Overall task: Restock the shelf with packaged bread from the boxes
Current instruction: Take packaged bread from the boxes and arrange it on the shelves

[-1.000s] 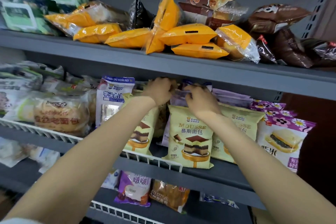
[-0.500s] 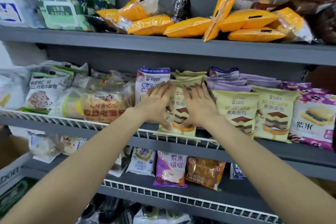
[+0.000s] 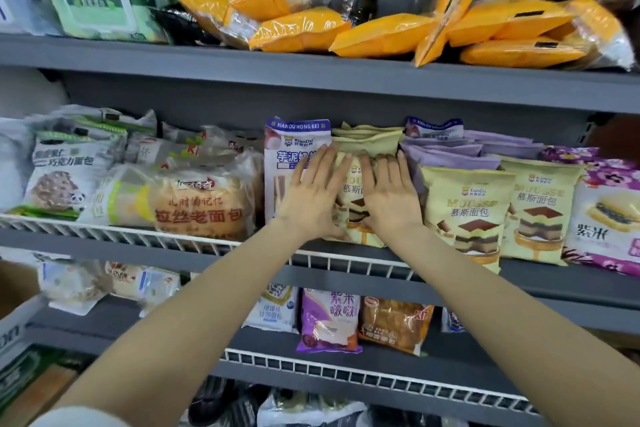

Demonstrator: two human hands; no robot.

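Both hands lie flat against the front yellow mousse bread packet (image 3: 353,191) on the middle shelf (image 3: 346,274). The left hand (image 3: 310,199) has straight fingers (image 3: 320,163), slightly spread, partly over the neighbouring white taro bread packet (image 3: 284,163). The right hand (image 3: 389,198) has straight fingers (image 3: 384,170), gripping nothing.

pale yellow mousse bread packs (image 3: 367,149) stand upright in a row on the grey middle shelf (image 3: 554,282); front faces outward.

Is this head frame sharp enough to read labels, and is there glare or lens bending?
Head view: mousse bread packs under and beside the hands read sharp; green packs upper left and the box lower left smear; glare streaks the orange bags; shelf edges bow, wide-angle.
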